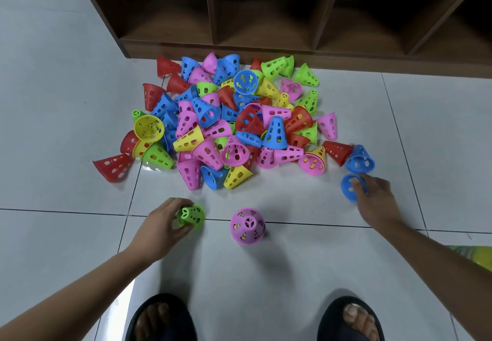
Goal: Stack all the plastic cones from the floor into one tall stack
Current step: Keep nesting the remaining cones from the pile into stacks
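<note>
Standing tip-up on the floor (pixel 266 274), a pink cone stack (pixel 247 226) sits between the hands, axis vertical. The left hand (pixel 165 223), nearer, has fingers (pixel 173 227) curled round a green cone (pixel 193 215) just left of it, tip tilted upward. The right hand (pixel 378 199) grips a blue cone (pixel 347 187) farther right, beside the pile (pixel 226 119).
</note>
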